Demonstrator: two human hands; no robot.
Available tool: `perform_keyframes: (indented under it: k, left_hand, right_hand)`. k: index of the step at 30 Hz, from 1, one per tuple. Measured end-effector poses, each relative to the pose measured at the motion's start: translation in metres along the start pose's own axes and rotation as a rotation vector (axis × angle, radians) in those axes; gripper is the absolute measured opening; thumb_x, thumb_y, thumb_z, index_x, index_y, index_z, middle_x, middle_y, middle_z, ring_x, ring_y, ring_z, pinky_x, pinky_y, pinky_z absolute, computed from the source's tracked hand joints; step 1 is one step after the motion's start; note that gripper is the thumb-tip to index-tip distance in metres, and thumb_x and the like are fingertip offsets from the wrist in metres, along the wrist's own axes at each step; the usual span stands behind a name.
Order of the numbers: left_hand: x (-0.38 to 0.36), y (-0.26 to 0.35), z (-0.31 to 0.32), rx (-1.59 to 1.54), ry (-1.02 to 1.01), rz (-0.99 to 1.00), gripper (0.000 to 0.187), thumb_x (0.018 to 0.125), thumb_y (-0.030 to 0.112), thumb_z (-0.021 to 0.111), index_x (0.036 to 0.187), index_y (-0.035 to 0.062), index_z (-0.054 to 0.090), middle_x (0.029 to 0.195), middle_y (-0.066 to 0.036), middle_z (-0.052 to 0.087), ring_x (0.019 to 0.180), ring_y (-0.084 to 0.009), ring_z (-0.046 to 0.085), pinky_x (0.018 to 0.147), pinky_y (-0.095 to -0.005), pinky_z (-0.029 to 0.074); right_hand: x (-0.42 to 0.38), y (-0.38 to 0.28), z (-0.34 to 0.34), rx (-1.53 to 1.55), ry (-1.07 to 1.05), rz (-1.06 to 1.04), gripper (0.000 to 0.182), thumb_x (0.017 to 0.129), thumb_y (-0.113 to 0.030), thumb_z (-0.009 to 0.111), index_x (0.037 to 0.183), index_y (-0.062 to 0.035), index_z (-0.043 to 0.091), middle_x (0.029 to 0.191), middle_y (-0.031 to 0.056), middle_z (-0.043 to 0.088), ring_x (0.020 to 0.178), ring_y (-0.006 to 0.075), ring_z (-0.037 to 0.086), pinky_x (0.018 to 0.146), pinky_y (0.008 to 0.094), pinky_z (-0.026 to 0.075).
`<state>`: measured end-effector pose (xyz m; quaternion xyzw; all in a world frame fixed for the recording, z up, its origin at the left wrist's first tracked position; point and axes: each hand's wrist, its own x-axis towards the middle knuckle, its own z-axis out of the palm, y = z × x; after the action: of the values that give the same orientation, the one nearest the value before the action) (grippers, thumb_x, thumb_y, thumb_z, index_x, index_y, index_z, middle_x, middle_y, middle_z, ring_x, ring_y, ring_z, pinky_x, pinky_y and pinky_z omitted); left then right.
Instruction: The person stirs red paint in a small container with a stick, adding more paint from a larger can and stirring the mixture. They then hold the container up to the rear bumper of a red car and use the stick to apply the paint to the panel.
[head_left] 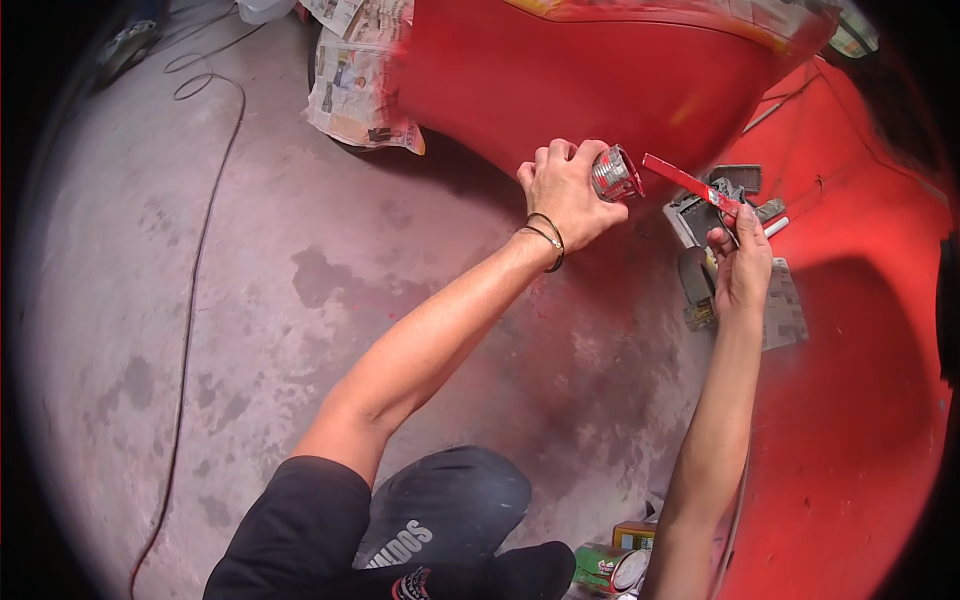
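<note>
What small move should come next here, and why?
Probably ease the red stick toward the tin: the left hand holds the tin tilted, rim toward the stick, and the right hand holds the stick's tip seemingly just clear.

Black short sleeve (295,520), dark wristbands (556,245), dark trousers (455,490), pale lettering (402,544).

Tin (612,174): silver, smeared with red
Stick (685,180): red
Panel (570,85): red, yellowish near the top
Newspaper (345,85): off-white, dark print
Floor (290,210): grey, darker blotches
Sleeve (295,520): black
</note>
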<state>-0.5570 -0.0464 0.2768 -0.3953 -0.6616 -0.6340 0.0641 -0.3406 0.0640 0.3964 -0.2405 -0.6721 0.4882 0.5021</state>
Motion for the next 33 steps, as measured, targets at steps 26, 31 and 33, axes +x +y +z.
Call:
perform_keyframes:
  k: [26, 31, 33]
  left_hand:
    - [-0.046, -0.061, -0.029, -0.206, -0.254, 0.019, 0.083, 0.066, 0.043, 0.093, 0.143, 0.0252, 0.068, 0.138, -0.009, 0.064, 0.134, -0.0334, 0.055, 0.119, -0.0534, 0.038]
    - [-0.048, -0.06, -0.02, -0.166, -0.244, 0.038, 0.083, 0.065, 0.043, 0.093, 0.143, 0.025, 0.068, 0.139, -0.009, 0.064, 0.134, -0.0334, 0.055, 0.118, -0.0533, 0.038]
    - [-0.049, -0.057, -0.016, -0.158, -0.237, 0.055, 0.083, 0.065, 0.042, 0.093, 0.143, 0.0249, 0.068, 0.139, -0.009, 0.063, 0.134, -0.0332, 0.055, 0.119, -0.0532, 0.038]
  right_hand:
    - [-0.052, 0.043, 0.004, -0.073, -0.192, 0.011, 0.033, 0.115, -0.032, 0.065, 0.128, -0.0019, 0.072, 0.104, 0.0039, 0.07, 0.083, 0.0116, 0.066, 0.08, 0.0287, 0.057]
    - [-0.054, 0.043, 0.003, -0.148, -0.188, -0.043, 0.031, 0.116, -0.03, 0.065, 0.126, -0.0017, 0.074, 0.104, 0.0036, 0.07, 0.082, 0.011, 0.065, 0.08, 0.0279, 0.056]
    - [-0.056, 0.039, 0.009, -0.245, -0.216, -0.099, 0.031, 0.115, -0.029, 0.066, 0.125, -0.0013, 0.075, 0.103, 0.0036, 0.07, 0.082, 0.0107, 0.065, 0.079, 0.0273, 0.055]
